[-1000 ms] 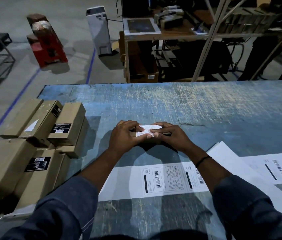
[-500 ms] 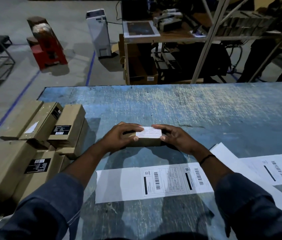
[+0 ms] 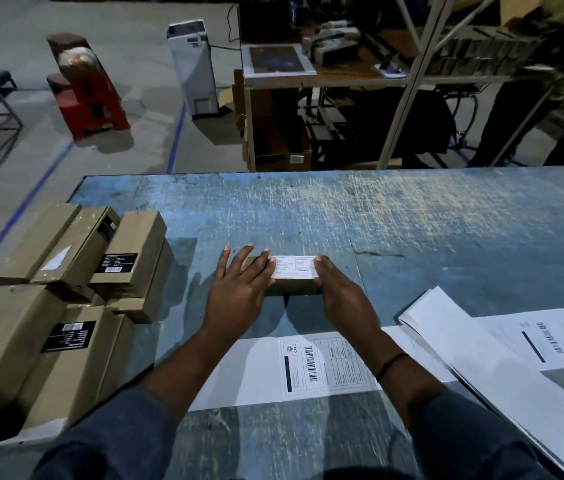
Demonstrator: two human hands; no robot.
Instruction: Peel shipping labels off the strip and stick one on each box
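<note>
So one label (image 3: 295,267) is on the small box (image 3: 287,285) mid-bench (image 3: 412,216); left hand (image 3: 239,292) flat and open on it, right hand (image 3: 337,289) gripping its end. Stack of boxes (image 3: 66,292) left, labels on the strip (image 3: 322,367) still to peel.

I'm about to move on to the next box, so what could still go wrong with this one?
1. The white label seems to wrap over the small box's top front edge; unless that edge is pressed down, it may lift.
2. The left hand lies flat with fingers spread and the right hand only touches the end, so the box could slide on the blue table while being smoothed.
3. The label strip lies under the forearms and could get dragged or creased.
</note>
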